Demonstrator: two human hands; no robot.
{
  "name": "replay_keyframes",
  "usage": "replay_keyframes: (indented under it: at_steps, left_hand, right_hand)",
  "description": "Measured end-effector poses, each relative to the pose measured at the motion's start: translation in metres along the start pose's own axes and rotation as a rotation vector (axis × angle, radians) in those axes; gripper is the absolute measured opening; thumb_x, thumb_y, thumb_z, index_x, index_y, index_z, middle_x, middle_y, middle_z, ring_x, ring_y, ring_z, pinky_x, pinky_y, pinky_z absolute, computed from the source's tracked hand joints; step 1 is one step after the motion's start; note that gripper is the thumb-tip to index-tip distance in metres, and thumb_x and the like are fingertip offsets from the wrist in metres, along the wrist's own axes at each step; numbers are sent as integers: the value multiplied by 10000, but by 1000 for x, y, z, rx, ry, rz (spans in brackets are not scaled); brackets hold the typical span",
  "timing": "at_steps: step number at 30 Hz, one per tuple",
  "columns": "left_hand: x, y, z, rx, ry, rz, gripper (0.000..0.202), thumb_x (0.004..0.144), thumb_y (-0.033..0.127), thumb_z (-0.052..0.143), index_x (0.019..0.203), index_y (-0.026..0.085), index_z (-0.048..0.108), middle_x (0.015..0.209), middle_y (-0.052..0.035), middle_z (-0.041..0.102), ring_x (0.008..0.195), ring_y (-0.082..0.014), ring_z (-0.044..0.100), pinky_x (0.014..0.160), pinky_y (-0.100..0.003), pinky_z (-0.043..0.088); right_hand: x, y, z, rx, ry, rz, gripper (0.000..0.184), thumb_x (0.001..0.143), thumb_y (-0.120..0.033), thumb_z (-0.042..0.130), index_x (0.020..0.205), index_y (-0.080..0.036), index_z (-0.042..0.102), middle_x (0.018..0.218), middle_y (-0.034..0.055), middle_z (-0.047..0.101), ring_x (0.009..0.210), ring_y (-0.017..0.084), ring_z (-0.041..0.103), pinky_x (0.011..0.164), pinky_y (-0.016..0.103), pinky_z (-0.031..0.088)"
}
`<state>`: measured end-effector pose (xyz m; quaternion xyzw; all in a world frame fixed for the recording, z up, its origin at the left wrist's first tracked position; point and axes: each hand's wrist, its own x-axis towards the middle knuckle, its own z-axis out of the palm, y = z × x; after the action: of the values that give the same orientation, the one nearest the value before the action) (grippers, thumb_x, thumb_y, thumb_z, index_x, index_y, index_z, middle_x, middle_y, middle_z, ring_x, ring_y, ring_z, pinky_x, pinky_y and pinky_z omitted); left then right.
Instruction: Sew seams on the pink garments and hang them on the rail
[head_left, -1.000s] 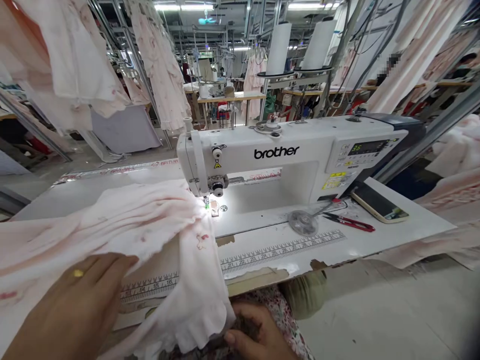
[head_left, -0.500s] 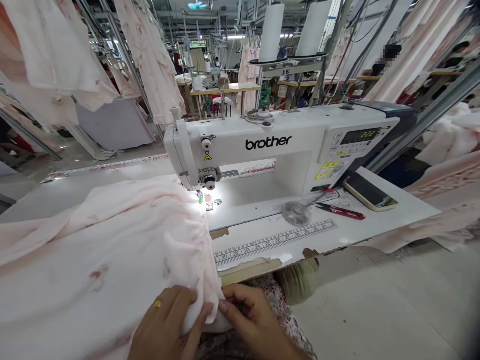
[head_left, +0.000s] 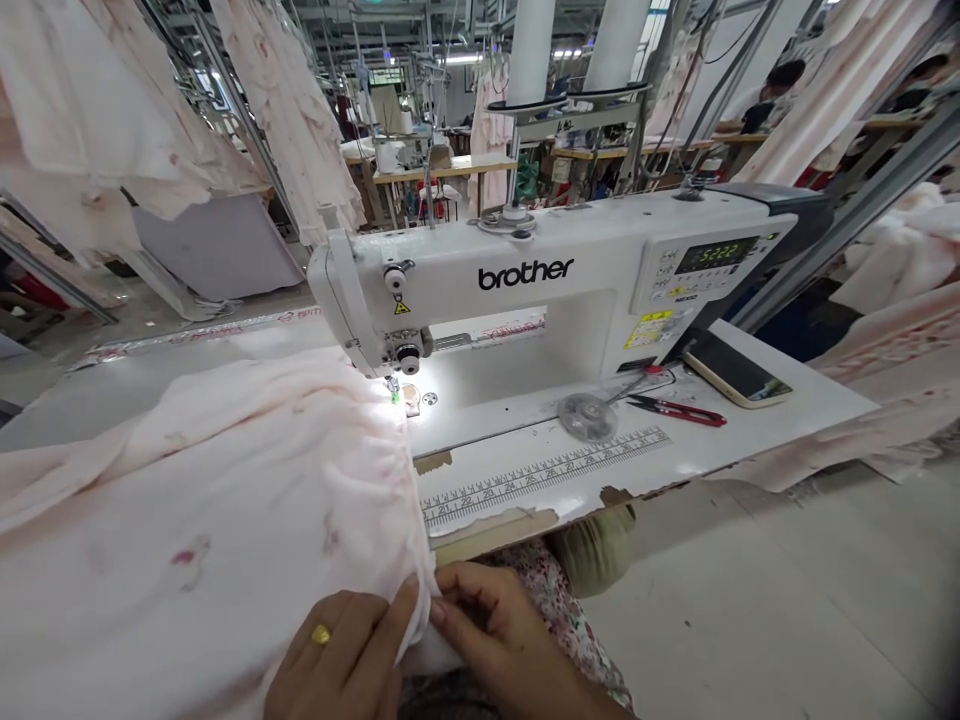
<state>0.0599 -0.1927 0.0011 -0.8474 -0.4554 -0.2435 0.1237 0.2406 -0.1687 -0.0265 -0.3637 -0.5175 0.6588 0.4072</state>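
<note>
Pale pink printed fabric (head_left: 247, 520) spreads over the left of the sewing table, its gathered right edge running from the needle area down to my hands. My left hand (head_left: 345, 650), with a gold ring, grips the fabric near its edge at the table's front. Close beside it, my right hand (head_left: 495, 630) pinches the edge between thumb and fingers. The far end of that edge lies under the lit presser foot (head_left: 394, 388) of the white sewing machine (head_left: 465, 260). Fabric folds hide some of my left fingertips.
Right of the fabric, a printed ruler strip (head_left: 547, 475) runs along the table. Beyond it are a clear round disc (head_left: 589, 417), red thread snips (head_left: 679, 410) and a phone (head_left: 739, 370). Thread cones (head_left: 531, 50) stand behind the machine. Garments (head_left: 292, 120) hang around; a person (head_left: 776, 90) sits far right.
My left hand's fingers have shifted and straightened along the fabric edge, flattening the fold there. The right hand keeps its pinch. The camera view has shifted slightly.
</note>
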Motion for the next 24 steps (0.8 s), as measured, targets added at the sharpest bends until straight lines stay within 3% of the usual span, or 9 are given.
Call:
replay_keyframes:
  at_steps: [5, 11, 15, 17, 21, 24]
  left_hand:
    - [4, -6, -4, -50, 7, 63, 374, 832, 6, 468, 1130, 164, 628, 829, -32, 664, 762, -148, 615, 794, -291, 479]
    - [6, -11, -4, -82, 14, 101, 415, 819, 30, 471, 1167, 190, 633, 1066, -54, 699, 1004, -171, 637, 900, -279, 505]
    - [1, -5, 1, -140, 11, 45, 428, 827, -8, 449, 1170, 175, 629, 1078, -66, 697, 1023, -173, 629, 916, -289, 497]
    - [-2, -4, 4, -160, 13, -1, 435, 835, -10, 446, 1175, 192, 626, 1089, -63, 696, 1040, -181, 627, 925, -303, 501]
    - [-1, -9, 6, -154, 10, 49, 396, 843, 41, 478, 1169, 199, 638, 1076, -60, 706, 1004, -176, 653, 893, -269, 536]
    - [11, -17, -3, -144, -22, 159, 289, 875, 134, 527, 1125, 196, 659, 994, -45, 726, 882, -148, 684, 822, -213, 557]
  right_hand:
    - [-1, 0, -1, 43, -33, 12, 239, 879, -367, 667, 888, -129, 694, 742, 5, 588, 674, 108, 472, 615, 190, 364]
    - [-2, -12, -2, 40, -104, -15, 210, 946, -284, 533, 1022, -149, 676, 829, 15, 619, 782, 136, 554, 695, 206, 426]
    - [-2, -16, -6, -165, -145, -43, 224, 966, -192, 430, 960, -165, 652, 798, -4, 617, 762, 121, 579, 701, 194, 450]
    - [0, -18, -8, -482, -126, -190, 188, 938, -135, 437, 922, -163, 622, 804, 3, 611, 738, 125, 576, 673, 201, 441]
    - [13, -27, -19, -1183, -36, -666, 156, 942, -111, 438, 874, -145, 575, 876, 64, 607, 732, 169, 540, 649, 276, 427]
    - [29, -37, -30, -1367, -149, -989, 165, 991, -132, 442, 1015, -122, 605, 1068, 88, 630, 1087, 230, 532, 928, 359, 422]
